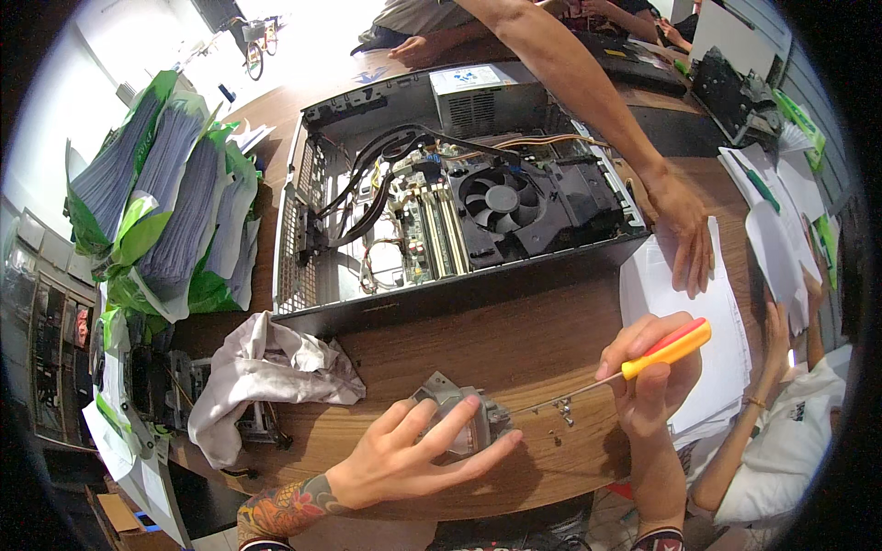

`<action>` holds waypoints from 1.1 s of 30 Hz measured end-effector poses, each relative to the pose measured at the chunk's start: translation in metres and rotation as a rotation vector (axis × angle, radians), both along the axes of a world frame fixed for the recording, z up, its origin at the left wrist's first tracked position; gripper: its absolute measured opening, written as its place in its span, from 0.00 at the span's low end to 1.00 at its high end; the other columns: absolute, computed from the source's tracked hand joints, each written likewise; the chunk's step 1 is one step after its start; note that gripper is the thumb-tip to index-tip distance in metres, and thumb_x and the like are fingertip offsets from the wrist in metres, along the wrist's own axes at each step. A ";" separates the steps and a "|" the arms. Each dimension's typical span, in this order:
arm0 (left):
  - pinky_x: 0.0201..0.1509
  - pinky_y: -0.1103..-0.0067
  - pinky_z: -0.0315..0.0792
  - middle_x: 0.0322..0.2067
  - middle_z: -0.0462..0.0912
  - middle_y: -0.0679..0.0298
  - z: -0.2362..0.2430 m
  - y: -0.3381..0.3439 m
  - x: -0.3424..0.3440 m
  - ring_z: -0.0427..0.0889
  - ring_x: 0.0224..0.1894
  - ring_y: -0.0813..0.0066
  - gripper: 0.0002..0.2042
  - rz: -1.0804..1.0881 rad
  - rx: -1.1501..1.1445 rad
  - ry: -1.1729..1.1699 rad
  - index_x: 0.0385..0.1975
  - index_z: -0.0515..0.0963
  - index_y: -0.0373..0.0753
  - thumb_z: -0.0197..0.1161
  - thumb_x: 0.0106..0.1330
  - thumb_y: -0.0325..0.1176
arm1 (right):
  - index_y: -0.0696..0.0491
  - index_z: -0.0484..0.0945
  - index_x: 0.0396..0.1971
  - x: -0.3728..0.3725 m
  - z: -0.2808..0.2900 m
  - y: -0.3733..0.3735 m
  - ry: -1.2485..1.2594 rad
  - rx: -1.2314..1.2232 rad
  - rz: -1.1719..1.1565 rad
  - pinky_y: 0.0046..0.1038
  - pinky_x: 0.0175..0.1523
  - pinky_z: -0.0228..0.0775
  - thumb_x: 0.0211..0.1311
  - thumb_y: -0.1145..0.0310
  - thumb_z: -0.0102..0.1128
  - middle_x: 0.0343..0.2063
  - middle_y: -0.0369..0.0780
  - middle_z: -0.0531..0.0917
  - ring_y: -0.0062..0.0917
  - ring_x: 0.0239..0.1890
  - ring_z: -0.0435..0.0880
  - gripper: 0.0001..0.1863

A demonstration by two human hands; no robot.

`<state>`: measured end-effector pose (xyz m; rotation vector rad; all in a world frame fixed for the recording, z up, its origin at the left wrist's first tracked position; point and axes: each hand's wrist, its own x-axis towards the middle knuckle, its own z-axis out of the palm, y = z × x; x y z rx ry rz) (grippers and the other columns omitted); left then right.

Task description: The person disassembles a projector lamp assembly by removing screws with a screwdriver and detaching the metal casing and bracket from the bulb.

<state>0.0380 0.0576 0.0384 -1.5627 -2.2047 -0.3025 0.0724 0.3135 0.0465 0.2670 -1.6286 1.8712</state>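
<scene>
My left hand [413, 450] grips a small grey metal part with a flat plate at its top [443, 389] and holds it against the wooden table; the fingers hide much of it, and I cannot make out its kind. My right hand [654, 390] is closed around the yellow and red handle of a screwdriver [669, 348]. Its thin shaft points left, with the tip close to the grey part; whether they touch I cannot tell. Several small screws [565, 413] lie on the table just under the shaft.
Beyond my hands stands an open computer case [478, 281] with a fan [502, 202] and cables. Another person's hand [684, 220] rests on white papers [684, 312] at right. A crumpled cloth [266, 367] and paper stacks [175, 184] are at left.
</scene>
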 end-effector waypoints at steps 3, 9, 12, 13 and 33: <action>0.39 0.82 0.68 0.55 0.72 0.62 0.000 0.001 0.001 0.70 0.38 0.74 0.28 0.000 0.001 -0.001 0.60 0.74 0.69 0.62 0.59 0.30 | 0.61 0.69 0.37 0.000 0.001 0.001 0.003 0.009 0.002 0.22 0.26 0.72 0.67 0.54 0.61 0.23 0.43 0.77 0.27 0.21 0.80 0.22; 0.39 0.81 0.68 0.55 0.72 0.63 -0.002 0.002 0.002 0.70 0.38 0.74 0.28 0.010 0.013 0.003 0.60 0.74 0.69 0.63 0.59 0.31 | 0.61 0.68 0.36 0.001 -0.002 0.002 0.016 0.016 -0.014 0.22 0.26 0.71 0.67 0.53 0.60 0.23 0.42 0.76 0.27 0.21 0.79 0.23; 0.39 0.81 0.68 0.55 0.73 0.63 -0.001 0.001 0.003 0.70 0.38 0.74 0.28 0.013 0.002 0.002 0.60 0.73 0.69 0.63 0.59 0.31 | 0.61 0.68 0.37 0.000 -0.001 0.001 0.024 0.017 -0.011 0.21 0.26 0.70 0.67 0.53 0.60 0.22 0.42 0.76 0.27 0.21 0.79 0.23; 0.38 0.81 0.68 0.55 0.73 0.63 0.000 0.001 0.003 0.70 0.38 0.74 0.28 0.019 -0.001 0.000 0.60 0.73 0.69 0.63 0.59 0.31 | 0.61 0.68 0.37 0.000 -0.001 0.000 0.024 0.015 -0.009 0.21 0.26 0.70 0.67 0.53 0.60 0.22 0.42 0.76 0.27 0.21 0.79 0.23; 0.37 0.81 0.69 0.53 0.74 0.63 0.001 0.011 0.002 0.70 0.36 0.73 0.25 -0.024 -0.048 0.149 0.59 0.75 0.66 0.59 0.61 0.32 | 0.59 0.68 0.37 0.005 -0.002 0.007 -0.002 -0.021 -0.076 0.22 0.25 0.70 0.65 0.49 0.62 0.21 0.41 0.75 0.27 0.21 0.79 0.26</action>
